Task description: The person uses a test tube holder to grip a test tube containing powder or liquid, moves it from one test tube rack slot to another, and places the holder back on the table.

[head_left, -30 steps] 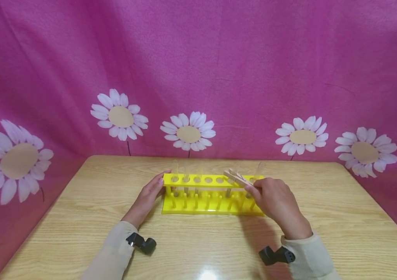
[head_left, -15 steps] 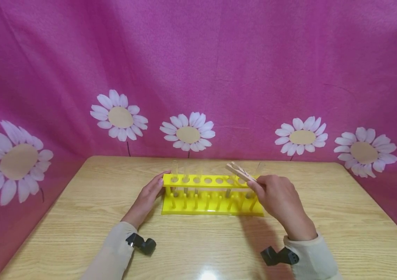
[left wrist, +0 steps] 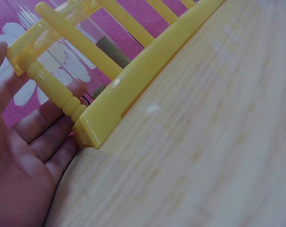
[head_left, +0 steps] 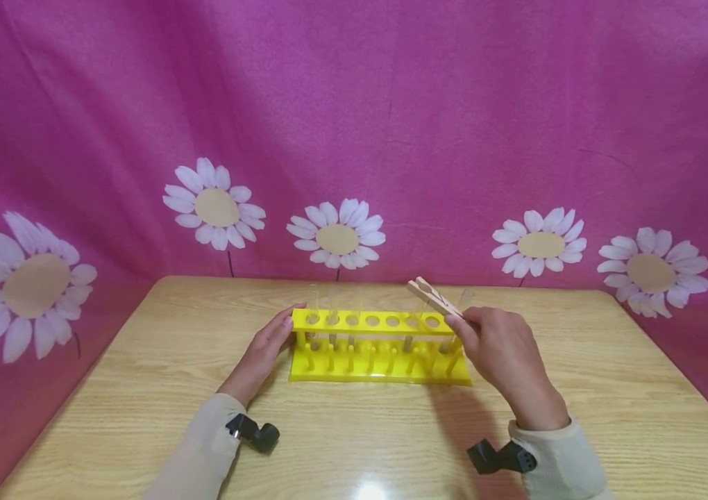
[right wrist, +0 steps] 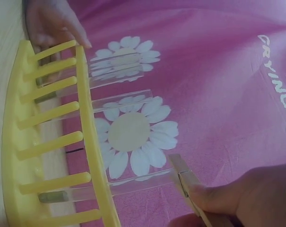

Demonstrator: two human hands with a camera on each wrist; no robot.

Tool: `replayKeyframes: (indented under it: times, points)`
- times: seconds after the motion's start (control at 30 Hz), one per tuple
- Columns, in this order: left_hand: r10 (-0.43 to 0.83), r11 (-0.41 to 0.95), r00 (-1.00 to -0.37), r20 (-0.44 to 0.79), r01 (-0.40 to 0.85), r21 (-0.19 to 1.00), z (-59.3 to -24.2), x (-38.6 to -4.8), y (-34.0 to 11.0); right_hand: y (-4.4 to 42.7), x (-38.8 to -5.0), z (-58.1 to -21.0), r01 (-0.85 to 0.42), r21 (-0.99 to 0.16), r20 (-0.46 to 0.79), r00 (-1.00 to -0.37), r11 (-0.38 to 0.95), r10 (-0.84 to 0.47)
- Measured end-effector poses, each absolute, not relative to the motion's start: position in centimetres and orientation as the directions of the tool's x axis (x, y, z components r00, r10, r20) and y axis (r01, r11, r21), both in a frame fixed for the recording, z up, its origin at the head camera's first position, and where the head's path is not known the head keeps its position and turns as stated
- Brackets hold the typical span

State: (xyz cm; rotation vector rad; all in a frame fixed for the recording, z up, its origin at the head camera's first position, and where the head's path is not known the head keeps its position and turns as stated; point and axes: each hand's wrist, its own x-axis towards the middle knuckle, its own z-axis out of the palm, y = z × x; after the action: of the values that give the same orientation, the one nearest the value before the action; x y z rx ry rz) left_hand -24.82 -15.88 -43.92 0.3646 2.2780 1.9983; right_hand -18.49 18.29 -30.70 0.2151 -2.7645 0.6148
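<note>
A yellow test tube rack (head_left: 379,378) stands on the table, with several clear test tubes (right wrist: 124,101) upright in its holes. Dark material shows at the bottom of some tubes. At the rack's left end, my left hand (head_left: 269,340) holds it, the thumb by the top plate and the fingers (left wrist: 43,123) behind the end post. My right hand (head_left: 504,354) pinches a wooden clothespin (head_left: 435,297), tilted up to the left above the rack's right part. In the right wrist view the clothespin overlaps the top of one test tube (right wrist: 133,185); whether they touch, I cannot tell.
A wood-grain table (head_left: 329,430) lies under the rack. Behind and at the sides hangs a pink cloth (head_left: 429,139) printed with white daisies. A small black camera (head_left: 254,432) sits on each wrist.
My right hand has shifted a little right, and the clothespin has risen off the rack's top level, its tip higher. The left hand and the rack have stayed put.
</note>
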Motion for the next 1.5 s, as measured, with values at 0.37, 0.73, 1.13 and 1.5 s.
replayKeyframes:
  times: [0.37,0.73,1.13,1.5]
  points:
    - [0.235,0.121,-0.968,0.089,0.12,0.985,-44.1,-25.0,-15.9,18.6,-18.2,-30.3,-0.228,-0.395,0.393,-0.918,0.89,-0.061]
    - [0.243,0.11,-0.964,0.103,0.133,0.985,-43.9,-24.9,-15.8,19.4,-17.7,-29.5,-0.206,-0.415,0.416,-0.909,0.886,-0.017]
    - [0.243,0.115,-0.964,0.11,0.141,0.983,-43.7,-24.7,-15.8,20.2,-17.4,-29.1,-0.16,-0.426,0.425,-0.904,0.89,0.041]
    - [0.237,0.116,-0.966,0.1,0.131,0.985,-43.7,-24.7,-15.8,21.2,-17.4,-28.8,-0.045,-0.494,0.375,-0.912,0.868,0.166]
